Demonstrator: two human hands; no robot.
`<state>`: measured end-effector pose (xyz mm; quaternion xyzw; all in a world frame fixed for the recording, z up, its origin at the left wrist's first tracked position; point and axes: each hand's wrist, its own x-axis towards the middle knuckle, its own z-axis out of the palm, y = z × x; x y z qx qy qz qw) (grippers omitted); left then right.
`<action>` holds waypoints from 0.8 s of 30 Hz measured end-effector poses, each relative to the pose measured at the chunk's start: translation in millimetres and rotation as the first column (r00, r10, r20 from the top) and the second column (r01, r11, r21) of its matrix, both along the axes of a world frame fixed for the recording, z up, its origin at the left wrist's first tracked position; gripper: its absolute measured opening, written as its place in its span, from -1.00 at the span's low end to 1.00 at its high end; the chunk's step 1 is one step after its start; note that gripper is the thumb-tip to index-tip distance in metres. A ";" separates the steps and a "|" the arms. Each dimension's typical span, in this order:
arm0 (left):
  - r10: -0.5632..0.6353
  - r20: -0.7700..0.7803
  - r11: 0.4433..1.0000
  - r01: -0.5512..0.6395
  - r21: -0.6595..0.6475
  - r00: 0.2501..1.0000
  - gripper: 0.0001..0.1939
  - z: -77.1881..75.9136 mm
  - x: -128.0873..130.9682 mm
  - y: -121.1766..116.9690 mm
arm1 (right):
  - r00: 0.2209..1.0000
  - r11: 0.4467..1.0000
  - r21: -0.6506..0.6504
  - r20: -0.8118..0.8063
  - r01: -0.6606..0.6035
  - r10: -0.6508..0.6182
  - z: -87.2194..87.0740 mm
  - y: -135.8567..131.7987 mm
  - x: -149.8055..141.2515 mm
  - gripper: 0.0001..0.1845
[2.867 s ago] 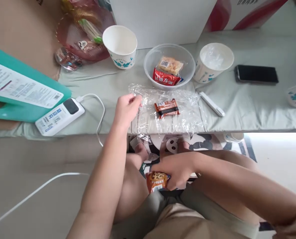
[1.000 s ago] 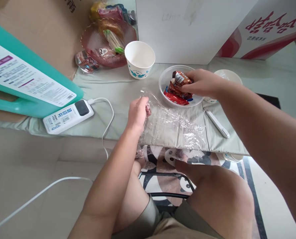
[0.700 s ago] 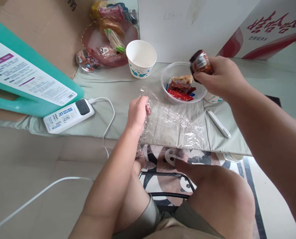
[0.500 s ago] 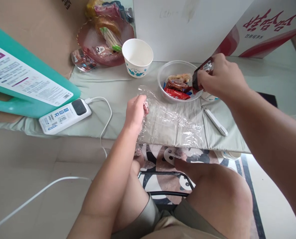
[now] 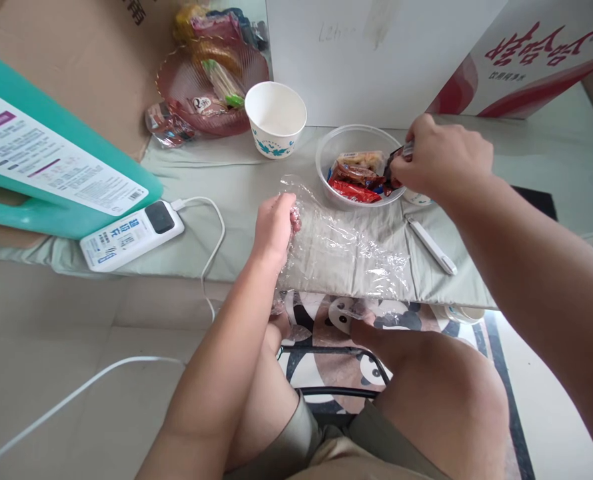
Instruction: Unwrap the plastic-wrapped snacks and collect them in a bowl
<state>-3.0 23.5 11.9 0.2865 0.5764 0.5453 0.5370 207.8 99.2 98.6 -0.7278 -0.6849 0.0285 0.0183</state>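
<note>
My left hand is closed on the edge of a sheet of clear plastic wrap, which spreads over the cloth and hangs past the table's front edge. Over the right rim of a clear plastic bowl, my right hand grips a dark snack packet, mostly covered by the fingers. Inside the bowl lie several wrapped snacks, among them a red packet and a pale yellow one. A white paper cup stands left of the bowl, its inside showing nothing.
A white utility knife lies right of the wrap. Behind the cup is a pink fluted bowl with packaged snacks. At left stand a green jug and a white power bank with a cable. Cartons line the back.
My right hand has lowered the dark packet into the right side of the clear bowl. My left hand keeps hold of the wrap, nearly still.
</note>
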 end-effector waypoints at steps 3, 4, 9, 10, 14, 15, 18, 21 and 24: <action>0.006 0.015 1.000 -0.006 0.007 1.000 -0.65 0.8 -0.8 -0.1 | 0.999 0.995 -0.103 0.030 -0.009 0.012 -7.6 4.7 -7.2 -0.61; 0.008 0.022 1.000 -0.008 0.009 1.000 -0.65 1.1 -1.1 -0.2 | 1.000 0.993 -0.117 0.022 -0.014 0.017 -7.8 5.7 -8.3 -0.62; 0.013 0.009 1.000 -0.013 0.007 1.000 -0.64 1.8 -3.7 -1.2 | 0.987 0.995 0.098 -0.153 -0.026 0.041 11.2 -16.0 0.2 -0.63; 0.016 0.011 1.000 -0.017 0.009 1.000 -0.64 2.1 -4.6 -1.0 | 0.976 0.985 0.172 -0.207 -0.024 0.060 12.8 -28.0 3.6 -0.65; -0.003 0.046 1.000 0.002 0.010 0.999 -0.64 2.2 -9.6 0.2 | 0.874 0.943 0.331 -0.464 0.021 0.143 -21.6 -87.3 16.3 -0.83; -0.017 0.050 1.000 0.016 0.018 0.999 -0.63 1.2 -11.1 0.1 | 0.846 0.939 0.338 -0.516 0.059 0.132 -39.3 -99.9 18.6 -0.83; -0.045 0.031 0.996 0.042 0.082 0.999 -0.60 -4.6 -15.6 -2.0 | 0.857 0.929 0.367 -0.494 0.053 0.146 -90.9 -122.7 22.1 -0.67; -0.067 -0.024 0.984 0.070 0.166 0.997 -0.64 -10.8 -19.2 -4.3 | 0.859 0.930 0.354 -0.441 -0.100 0.260 -116.2 -127.1 23.6 -0.53; -0.082 -0.052 0.978 0.091 0.187 0.995 -0.78 -13.0 -20.9 -3.4 | 0.826 0.940 0.223 -0.455 -0.257 0.334 -118.6 -125.5 27.0 -0.42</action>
